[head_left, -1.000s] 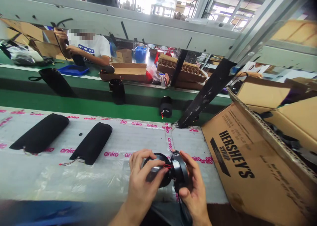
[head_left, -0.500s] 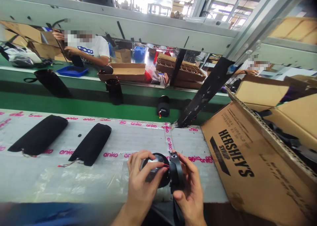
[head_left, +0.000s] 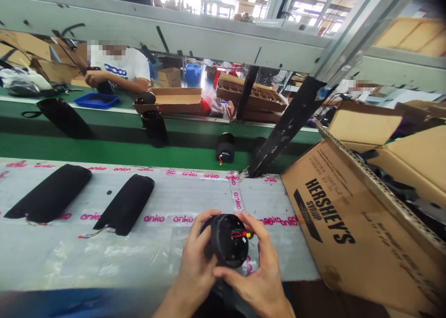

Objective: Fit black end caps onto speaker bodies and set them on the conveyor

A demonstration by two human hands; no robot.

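Note:
Just above the table's near edge, my two hands hold a round black assembly with its hollow side turned towards me. My left hand [head_left: 200, 257] is closed around the left side, on a black round part that looks like a speaker unit [head_left: 208, 243]. Against it sits a black plastic ring [head_left: 219, 243], and red wires with a yellow plug [head_left: 248, 235] come through its opening. My right hand [head_left: 263, 262] curls around the ring's right side, thumb at its lower edge and fingertips at its top. A dark strap hangs below, partly hidden.
Two black fabric-covered pieces [head_left: 52, 192] with thin wires lie on the taped table [head_left: 146, 248]. Black cylinders [head_left: 226, 148] stand on the green belt [head_left: 188, 153]. A large open carton [head_left: 334, 225] occupies the right, beside a slanted black post [head_left: 285, 127]. A co-worker [head_left: 121, 69] sits opposite.
The ring has turned and come against the speaker unit, its opening now facing me. The red wires, earlier pinched by my left fingers, now pass through it. My left hand has shifted to the side.

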